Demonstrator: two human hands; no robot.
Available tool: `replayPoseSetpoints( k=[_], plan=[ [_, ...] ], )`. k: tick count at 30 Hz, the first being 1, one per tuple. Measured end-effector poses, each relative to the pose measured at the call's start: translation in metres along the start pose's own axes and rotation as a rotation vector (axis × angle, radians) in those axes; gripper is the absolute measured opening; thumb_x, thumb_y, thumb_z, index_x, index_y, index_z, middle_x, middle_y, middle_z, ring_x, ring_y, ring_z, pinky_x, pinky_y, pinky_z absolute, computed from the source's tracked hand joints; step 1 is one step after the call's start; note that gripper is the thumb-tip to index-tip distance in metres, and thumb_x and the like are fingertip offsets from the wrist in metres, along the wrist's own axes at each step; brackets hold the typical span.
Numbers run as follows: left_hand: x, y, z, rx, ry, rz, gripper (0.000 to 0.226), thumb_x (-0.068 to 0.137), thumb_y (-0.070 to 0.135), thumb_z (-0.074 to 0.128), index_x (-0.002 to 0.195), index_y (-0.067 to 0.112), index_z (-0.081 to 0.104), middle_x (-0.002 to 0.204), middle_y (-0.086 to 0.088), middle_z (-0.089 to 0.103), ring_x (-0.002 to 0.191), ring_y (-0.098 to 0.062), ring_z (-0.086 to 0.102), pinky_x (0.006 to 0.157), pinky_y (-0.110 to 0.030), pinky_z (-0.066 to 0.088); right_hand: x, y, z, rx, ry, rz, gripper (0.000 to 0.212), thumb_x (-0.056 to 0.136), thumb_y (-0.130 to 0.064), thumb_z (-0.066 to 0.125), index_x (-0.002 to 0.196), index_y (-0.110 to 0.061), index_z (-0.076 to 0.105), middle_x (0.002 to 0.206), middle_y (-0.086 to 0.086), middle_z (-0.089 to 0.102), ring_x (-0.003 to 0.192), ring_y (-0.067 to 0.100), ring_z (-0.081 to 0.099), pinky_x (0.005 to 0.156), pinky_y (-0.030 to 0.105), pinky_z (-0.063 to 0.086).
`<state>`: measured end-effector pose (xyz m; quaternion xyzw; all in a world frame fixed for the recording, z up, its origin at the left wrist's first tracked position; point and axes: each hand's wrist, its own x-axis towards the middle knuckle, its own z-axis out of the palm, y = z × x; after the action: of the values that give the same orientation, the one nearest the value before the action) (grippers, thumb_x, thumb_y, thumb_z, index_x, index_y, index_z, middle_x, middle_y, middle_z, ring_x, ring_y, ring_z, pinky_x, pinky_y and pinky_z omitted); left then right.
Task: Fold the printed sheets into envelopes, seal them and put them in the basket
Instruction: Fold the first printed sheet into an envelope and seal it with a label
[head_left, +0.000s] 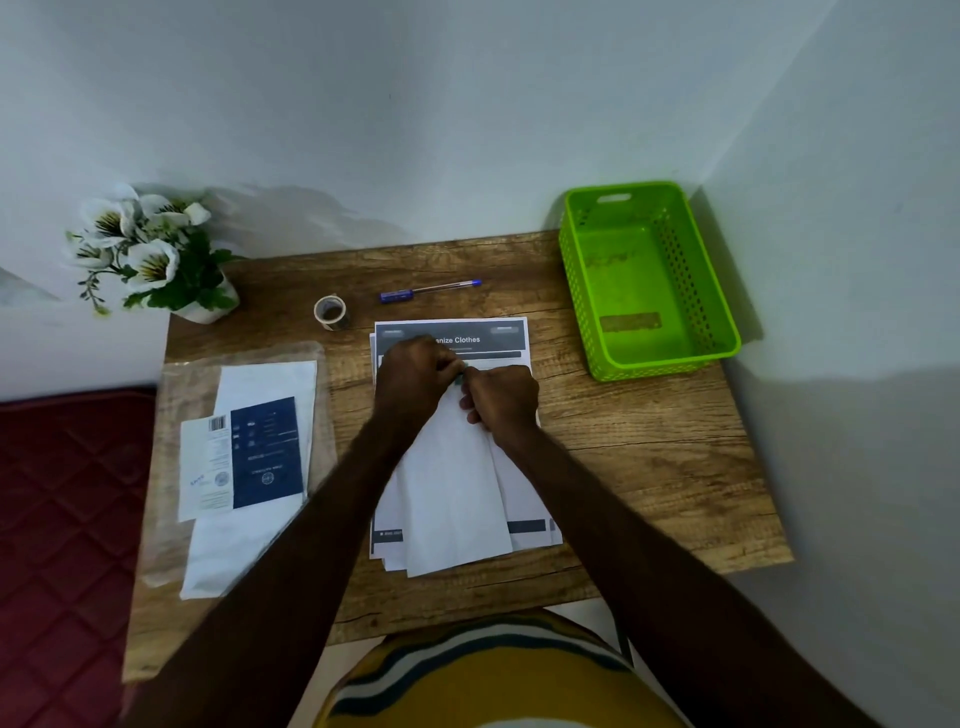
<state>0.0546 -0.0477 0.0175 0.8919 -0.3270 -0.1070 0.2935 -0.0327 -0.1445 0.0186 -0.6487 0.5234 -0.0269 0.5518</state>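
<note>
Left hand (415, 382) and right hand (501, 397) pinch the folded white sheet's (452, 488) top, mid-frame on the wooden desk (649, 467).
Early, I judge: green perforated plastic basket (576, 291), upper right, holds no envelopes; printed stack (452, 338) remains.

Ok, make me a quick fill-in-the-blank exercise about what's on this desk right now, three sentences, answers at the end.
1. The basket at the desk's far right corner is coloured ____.
2. Both hands, left hand and right hand, hold the top of a folded white ____, which lies on the printed stack.
3. The tape roll stands left of the blue ____.

Missing words: green; sheet; pen
</note>
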Motion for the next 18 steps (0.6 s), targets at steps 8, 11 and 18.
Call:
replayPoseSetpoints(
  k=[8,11,18],
  plan=[
    [0.001,-0.001,0.0,0.003,-0.019,-0.014,0.013,0.091,0.022,0.074,0.097,0.015,0.083,0.102,-0.004,0.077,0.093,-0.019,0.069,0.087,-0.04,0.055,0.0,-0.001,0.003,-0.022,0.023,0.009,0.034,0.09,-0.037,0.076,0.083,-0.004,0.077,0.07,0.006,0.075,0.048,0.013,0.066,0.06,0.028,0.06],
    [0.003,-0.002,0.0,-0.041,-0.01,-0.064,0.011,0.089,0.023,0.077,0.095,0.016,0.083,0.1,-0.002,0.078,0.089,-0.013,0.068,0.084,-0.031,0.054,0.001,-0.002,0.003,-0.012,0.018,0.023,0.036,0.089,-0.038,0.078,0.082,-0.003,0.076,0.07,0.007,0.075,0.049,0.014,0.068,0.064,0.03,0.062],
    [0.024,-0.018,-0.004,-0.191,-0.081,-0.25,0.013,0.074,0.026,0.09,0.08,0.018,0.081,0.083,0.004,0.078,0.07,0.001,0.065,0.069,-0.013,0.047,0.002,-0.003,-0.001,-0.03,0.027,0.056,0.032,0.084,-0.031,0.083,0.081,-0.001,0.074,0.065,0.008,0.074,0.053,0.021,0.073,0.067,0.042,0.066]
  ],
)
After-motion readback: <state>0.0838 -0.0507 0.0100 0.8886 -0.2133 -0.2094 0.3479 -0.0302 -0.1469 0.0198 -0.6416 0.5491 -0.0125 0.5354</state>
